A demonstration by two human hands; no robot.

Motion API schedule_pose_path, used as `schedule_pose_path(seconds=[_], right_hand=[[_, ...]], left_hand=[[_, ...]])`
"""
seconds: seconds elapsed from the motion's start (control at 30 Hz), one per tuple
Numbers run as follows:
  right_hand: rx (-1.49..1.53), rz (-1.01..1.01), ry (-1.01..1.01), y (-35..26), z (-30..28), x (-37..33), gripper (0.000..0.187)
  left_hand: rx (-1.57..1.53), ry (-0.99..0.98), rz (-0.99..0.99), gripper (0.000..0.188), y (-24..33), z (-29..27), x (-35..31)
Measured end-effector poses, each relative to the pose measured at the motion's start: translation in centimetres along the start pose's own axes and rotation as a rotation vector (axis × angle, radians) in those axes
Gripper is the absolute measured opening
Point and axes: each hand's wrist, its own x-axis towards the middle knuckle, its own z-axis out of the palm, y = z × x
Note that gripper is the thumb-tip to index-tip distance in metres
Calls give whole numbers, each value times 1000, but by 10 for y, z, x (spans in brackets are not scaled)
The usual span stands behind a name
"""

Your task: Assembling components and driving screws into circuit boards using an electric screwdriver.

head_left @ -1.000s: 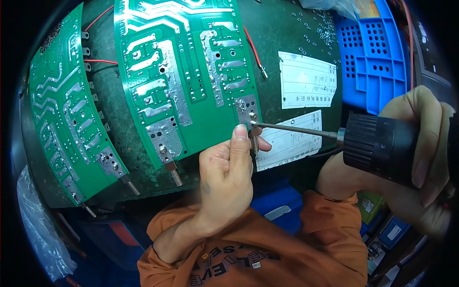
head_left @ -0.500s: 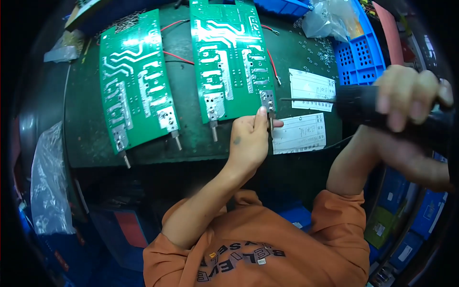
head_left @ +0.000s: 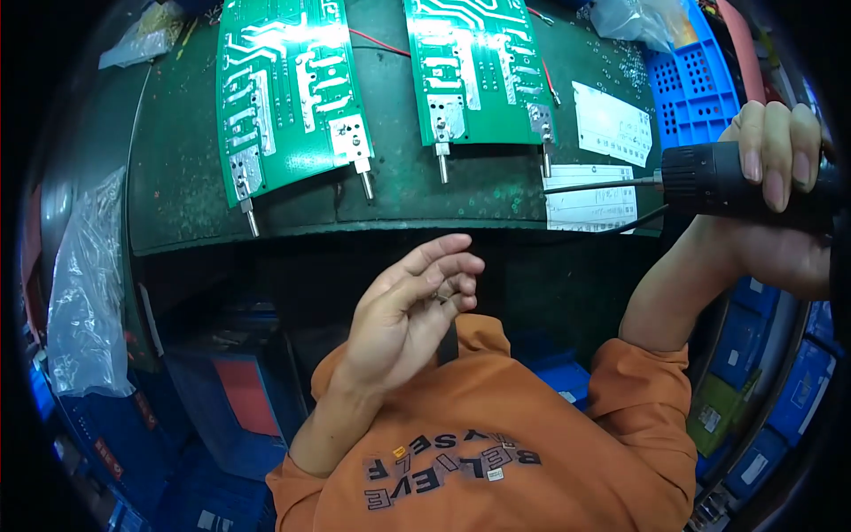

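Observation:
My right hand [head_left: 780, 160] is wrapped around a black electric screwdriver [head_left: 700, 182]. Its long thin bit points left, over a paper slip near the bench's front edge. Off the bench, in front of my body, my left hand [head_left: 412, 306] is turned palm up with its fingers loosely curled. A tiny metallic bit shows among those fingers, too small to name. Two green circuit boards, a left one [head_left: 288, 97] and a right one [head_left: 483, 75], lie solder side up. Metal posts stick out from their near edges; no hand touches either board.
Two printed paper slips, one farther back [head_left: 612, 120] and one nearer [head_left: 589, 206], lie right of the boards. Beyond them stand a blue perforated basket [head_left: 691, 89] and a clear plastic bag [head_left: 634, 22]. Red wires [head_left: 381, 42] run beside the boards. Another plastic bag [head_left: 89, 284] hangs at left.
My left hand has left the right board's near corner and drawn back toward my body, turning palm up. The screwdriver bit has come away from that corner. The view has shifted.

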Motion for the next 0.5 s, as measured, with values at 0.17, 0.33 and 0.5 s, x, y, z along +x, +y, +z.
schedule_pose_path(seconds=[0.17,0.33,0.5], right_hand=[[6,10,4,2,4,-6,64],[0,16,6,-2,6,-10,64],[1,28,9,-1,4,-12,64]], left_hand=[[-132,-145,16,44,5,-4,-2],[-60,-131,73,47,4,-3,-6],[45,-140,166,38,4,-2,-6]])
